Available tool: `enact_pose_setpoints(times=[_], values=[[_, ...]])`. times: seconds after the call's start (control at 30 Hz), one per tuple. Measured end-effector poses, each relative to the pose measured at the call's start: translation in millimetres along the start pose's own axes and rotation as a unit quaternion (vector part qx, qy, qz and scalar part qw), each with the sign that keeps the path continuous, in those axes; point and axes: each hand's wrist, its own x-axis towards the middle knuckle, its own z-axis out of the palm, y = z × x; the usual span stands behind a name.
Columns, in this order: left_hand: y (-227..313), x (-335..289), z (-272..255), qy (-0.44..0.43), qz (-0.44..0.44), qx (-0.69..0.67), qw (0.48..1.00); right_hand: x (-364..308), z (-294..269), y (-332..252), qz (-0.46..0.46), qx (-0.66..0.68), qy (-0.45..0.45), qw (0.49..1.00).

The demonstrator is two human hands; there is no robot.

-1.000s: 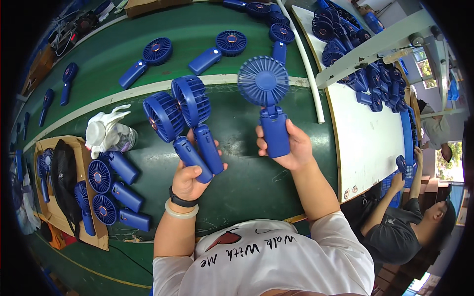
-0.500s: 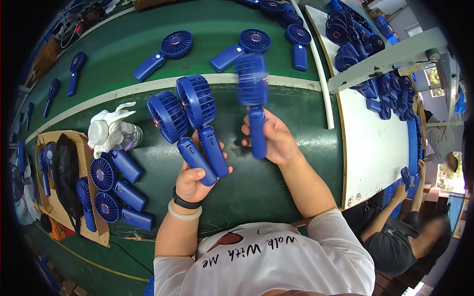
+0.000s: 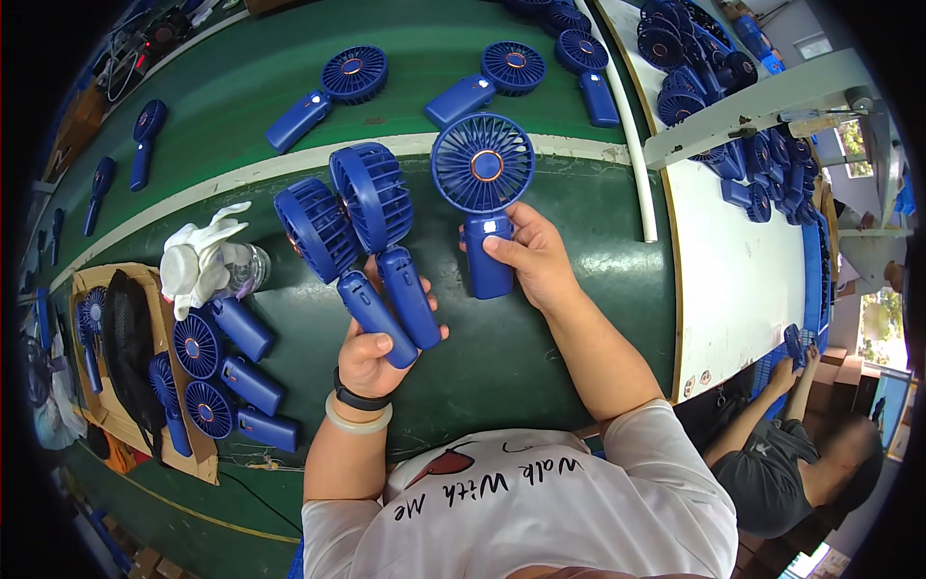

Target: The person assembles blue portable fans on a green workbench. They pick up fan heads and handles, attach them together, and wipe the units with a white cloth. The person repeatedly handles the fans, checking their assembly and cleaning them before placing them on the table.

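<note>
Two blue handheld fans, a nearer one [image 3: 316, 232] and a farther one [image 3: 374, 198], lean side by side in my left hand [image 3: 371, 352]. Its fingers are wrapped round both handles, and the fan heads are seen from the side. A third blue handheld fan [image 3: 455, 164] stands upright in my right hand [image 3: 540, 256], its round grille and copper-coloured centre ring showing fully. My right thumb presses on the front of that handle, just below a small lit spot. The right-hand fan is apart from the left-hand pair.
Blue fans [image 3: 354, 74] lie spaced along the green belt [image 3: 241, 87]. At left are several fans [image 3: 253, 384], a clear bottle [image 3: 253, 270] draped with white gloves [image 3: 198, 261], and a cardboard tray [image 3: 198, 454]. Rightward, fans [image 3: 762, 164] pile on a white table [image 3: 738, 289]; a co-worker [image 3: 772, 473] holds one.
The fan in my right hand has turned from a blurred side view to show its front grille. My left hand still grips its two fans, shifted slightly left in view.
</note>
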Motion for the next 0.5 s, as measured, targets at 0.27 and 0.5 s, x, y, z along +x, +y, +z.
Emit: enact_pose_setpoints(times=[0.27, 0.5], values=[[-1.1, 0.4, 0.3, 0.000, 0.011, 0.020, 1.000, 3.8, 0.1, 8.8, -0.014, 0.023, -0.003, 1.000], [-4.6, 0.4, 7.3, 0.052, 0.027, 0.110, 0.992, 2.8, 2.4, 11.8, -0.005, 0.063, -0.028, 0.998]])
